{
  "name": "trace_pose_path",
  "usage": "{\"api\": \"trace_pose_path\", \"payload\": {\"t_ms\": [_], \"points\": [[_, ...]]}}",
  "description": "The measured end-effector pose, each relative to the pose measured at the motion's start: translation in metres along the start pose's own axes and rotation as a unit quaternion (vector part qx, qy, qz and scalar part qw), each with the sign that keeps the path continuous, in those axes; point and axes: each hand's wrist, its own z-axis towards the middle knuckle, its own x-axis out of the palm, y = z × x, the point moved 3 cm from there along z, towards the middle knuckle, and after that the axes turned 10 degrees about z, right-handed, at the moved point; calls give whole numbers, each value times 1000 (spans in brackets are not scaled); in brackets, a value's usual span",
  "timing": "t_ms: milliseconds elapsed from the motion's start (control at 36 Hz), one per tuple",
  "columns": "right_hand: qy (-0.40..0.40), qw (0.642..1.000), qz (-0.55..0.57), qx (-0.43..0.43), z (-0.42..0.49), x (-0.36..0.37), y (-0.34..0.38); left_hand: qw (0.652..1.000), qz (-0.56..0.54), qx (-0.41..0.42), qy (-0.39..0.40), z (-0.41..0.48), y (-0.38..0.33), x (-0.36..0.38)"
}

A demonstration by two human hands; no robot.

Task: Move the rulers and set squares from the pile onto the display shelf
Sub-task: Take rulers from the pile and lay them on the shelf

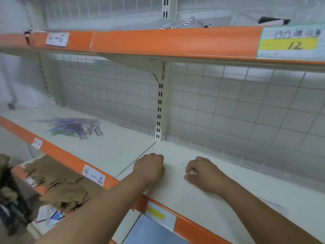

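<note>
On display shelf (123,148), left hand (149,167) and right hand (202,173) rest curled, seemingly empty. Blurred pile (70,127) at ten o'clock, well apart; open board between; orange edge (193,224) under left forearm.

The blue and purple pile (70,127) near the back left of the shelf (123,152) is too blurred to tell rulers from set squares, the left hand (149,168) and right hand (202,173) curl their fingertips under so that any hold is hidden, and the price label (290,43) is cut off by the right edge.

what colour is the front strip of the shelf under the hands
The front strip is orange, best in the head view.
</note>
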Motion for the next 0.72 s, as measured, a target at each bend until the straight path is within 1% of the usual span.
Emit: {"api": "trace_pose_path", "payload": {"t_ms": [167, 361, 500, 722], "points": [[3, 999, -7, -44, 39, 25, 71, 999, 5, -41, -10, -18, 82, -12], [0, 997, 17, -78, 84, 69, 165, 998, 14, -62, -8, -44, 196, -25], [-17, 994, 16, -106, 108, 102, 232, 996, 18, -83, -2, -61, 279, -29], [-8, 993, 8, -115, 148, 141, 294, 995, 15, -98, -1, -66, 368, -23]]}}
